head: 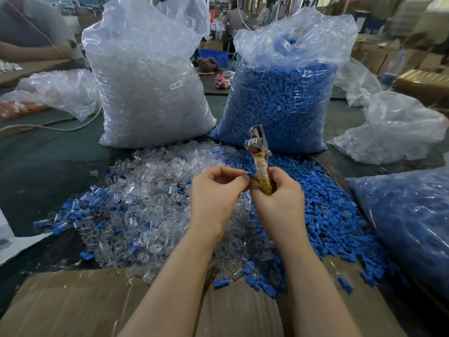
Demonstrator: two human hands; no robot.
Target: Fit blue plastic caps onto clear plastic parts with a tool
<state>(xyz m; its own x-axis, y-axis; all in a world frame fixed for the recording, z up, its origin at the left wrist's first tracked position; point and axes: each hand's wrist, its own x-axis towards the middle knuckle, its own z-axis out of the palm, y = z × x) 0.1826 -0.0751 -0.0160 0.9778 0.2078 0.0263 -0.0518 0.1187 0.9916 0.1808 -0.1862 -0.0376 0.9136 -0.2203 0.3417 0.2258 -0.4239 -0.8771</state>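
Observed: the right hand is curled round the wrapped handle of a metal hand tool, whose steel head stands upright above the fist, tilted slightly away. The left hand has its fingers bent inward toward the right, and its fingertips meet the right thumb at a small blue cap held just beside the tool handle. Whether a clear part is also pinched there cannot be told; the fingers hide it.

Stock: a loose heap of clear plastic parts lies below and left of the hands, a heap of blue caps below and right. Behind stand 1 bag of clear parts and 1 bag of blue caps. A cardboard sheet lies nearest the person.

Risks, as judged:
1. The cap is small and held only at the fingertips; a slip would drop it into the mixed heap.
2. The right hand does 2 jobs, tool and cap; shifting its grip could loosen either.
3. A cap seated crooked before pressing may jam or crack the clear part.
4. Fingertips close to the tool head could be nipped.
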